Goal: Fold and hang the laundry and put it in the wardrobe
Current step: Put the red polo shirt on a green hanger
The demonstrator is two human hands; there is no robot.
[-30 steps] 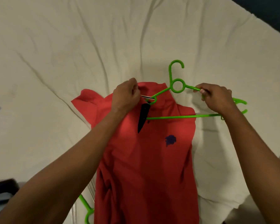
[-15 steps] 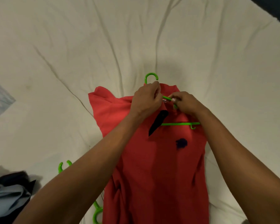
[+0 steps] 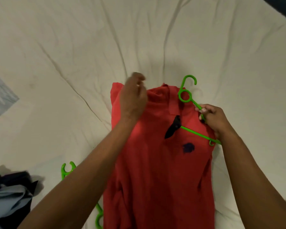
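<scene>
Red shirt (image 3: 158, 162) flat on bed (image 3: 56, 55). Right hand (image 3: 212, 119) pinching green hanger (image 3: 188, 100) half inside collar; left hand (image 3: 133, 98) loose, blurry, holding nothing.

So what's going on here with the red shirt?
A person is putting a red shirt on a green hanger on a bed. The right hand grips the hanger's arm, partly threaded into the collar. The left hand, blurred, is over the shirt's other shoulder. More clothes and another hanger lie nearby.
</scene>
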